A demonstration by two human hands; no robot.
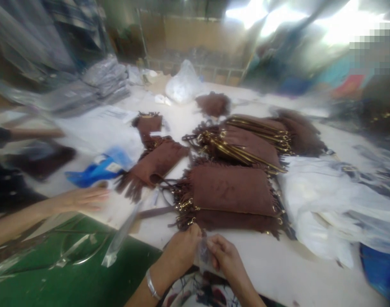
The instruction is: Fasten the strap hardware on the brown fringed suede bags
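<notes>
Room: a blur beyond the table, bright light pouring in ahead and right of the hands!
Floor: green, down to the left.
Table: white, crowded, right in front; a co-worker's hand lies spread out on the left.
Bags: brown, fringed, piled just ahead, the near ones bare.
Hands: left hand and right hand, fingers closed, pinching clear plastic between them.
Progress: mid-step, I'd judge; the plastic isn't released yet.
</notes>
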